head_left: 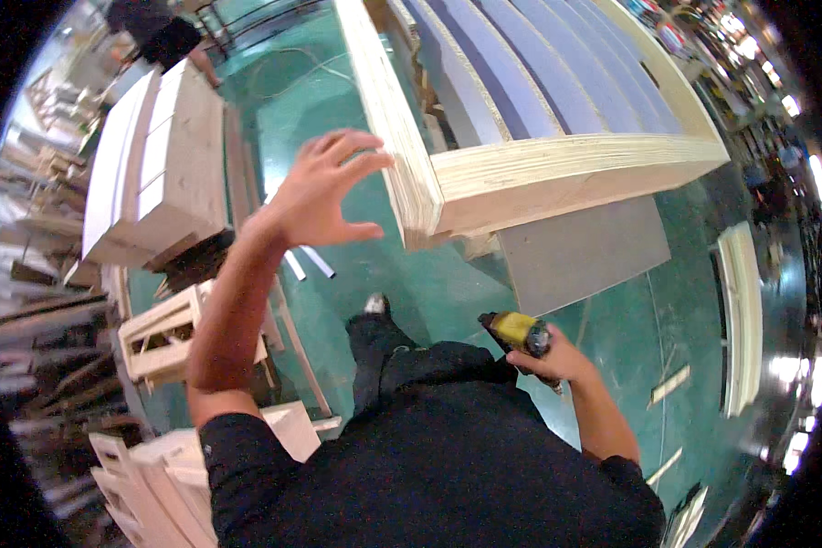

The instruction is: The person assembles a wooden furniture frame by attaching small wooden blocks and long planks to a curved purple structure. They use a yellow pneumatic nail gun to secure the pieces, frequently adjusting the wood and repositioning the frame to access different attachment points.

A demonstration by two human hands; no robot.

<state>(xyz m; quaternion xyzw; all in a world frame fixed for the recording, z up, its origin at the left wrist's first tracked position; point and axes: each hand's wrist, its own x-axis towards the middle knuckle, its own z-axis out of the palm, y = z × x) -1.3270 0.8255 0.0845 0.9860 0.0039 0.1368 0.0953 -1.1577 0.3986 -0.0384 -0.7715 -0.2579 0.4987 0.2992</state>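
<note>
One plywood frame (pixel 575 173), upper right; one yellow-black power tool (pixel 519 329), lower right, wrapped by the right hand (pixel 564 358). The left hand (pixel 312 196) spreads its empty grip wide, frame contact unclear.

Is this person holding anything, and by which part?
The right hand's grip holds a yellow-and-black power tool, apparently by its handle, which is mostly hidden. The left hand's grip is open and holds nothing.
</note>
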